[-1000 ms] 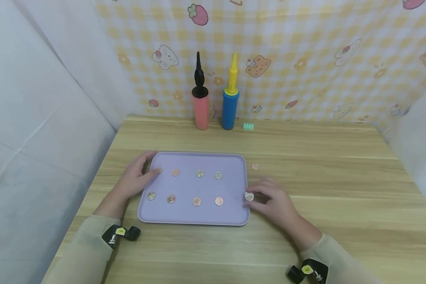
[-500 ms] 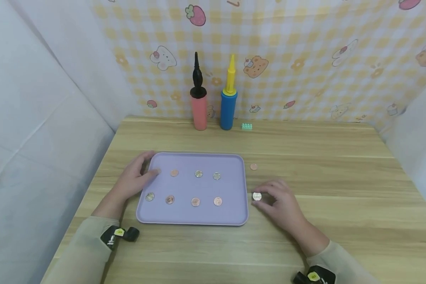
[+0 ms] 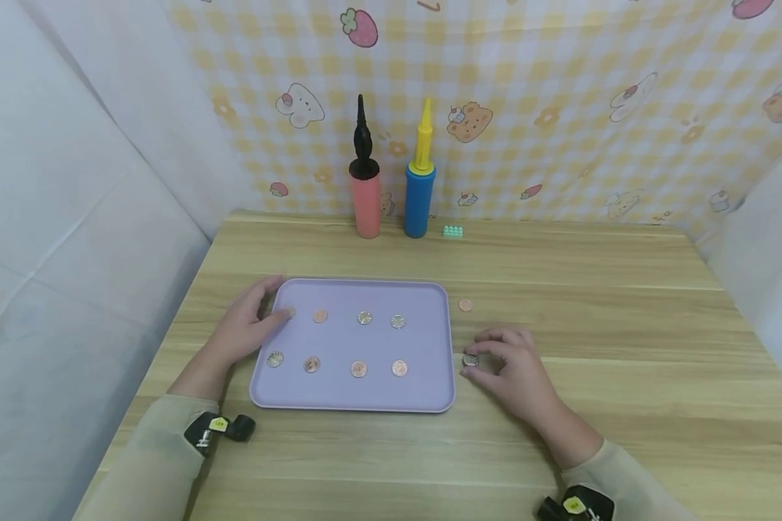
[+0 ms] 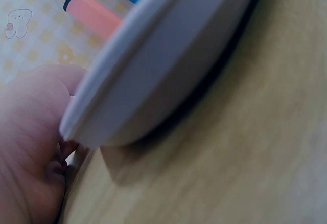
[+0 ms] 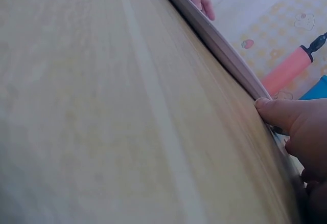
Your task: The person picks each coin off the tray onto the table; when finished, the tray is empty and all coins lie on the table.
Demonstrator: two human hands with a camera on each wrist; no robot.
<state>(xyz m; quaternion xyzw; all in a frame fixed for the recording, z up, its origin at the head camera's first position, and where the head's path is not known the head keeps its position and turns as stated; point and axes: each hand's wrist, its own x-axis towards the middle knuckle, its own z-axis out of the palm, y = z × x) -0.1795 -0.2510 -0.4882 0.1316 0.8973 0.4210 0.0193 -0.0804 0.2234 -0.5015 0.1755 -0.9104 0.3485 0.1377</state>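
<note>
A lavender tray (image 3: 352, 400) lies flat on the wooden table with several coins spread over it in two rows. My left hand (image 3: 246, 327) grips its left rim, the thumb lying over the inner side. By that thumb's tip sits a coin, mostly covered. One silvery coin (image 3: 274, 359) is at the lower left of the tray, and a copper coin (image 3: 400, 368) is at the lower right. Just right of the tray, my right hand (image 3: 511, 373) holds a silvery coin (image 3: 471, 359) between thumb and fingers, low over the table. The right wrist view mostly hides this coin behind the hand (image 5: 306, 132).
On the table beyond the tray's right corner lies a copper coin (image 3: 465, 305). Along the back stand a pink hand pump (image 3: 367, 206), a blue hand pump (image 3: 416, 202) and a small green toy brick (image 3: 452, 231). A checkered cloth (image 3: 560, 108) hangs behind them.
My right hand has drawn the silvery coin rightward, off the tray's right rim to beside it. The coin has since tilted, its face turning away from view. My left hand stays put.
</note>
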